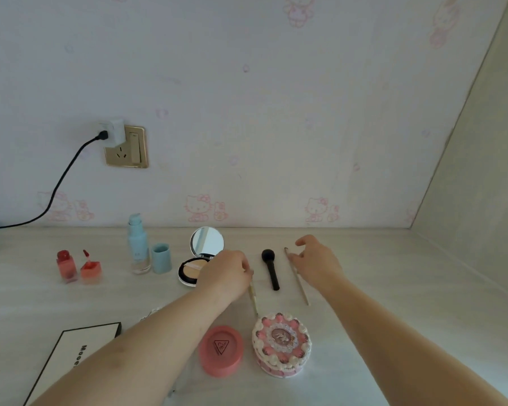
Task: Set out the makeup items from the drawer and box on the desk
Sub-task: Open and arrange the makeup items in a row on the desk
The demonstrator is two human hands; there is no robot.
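Hands are laying slim brushes on the desk: left hand pinching one brush, right hand spreading over another; aligning them beside the black brush likely follows.
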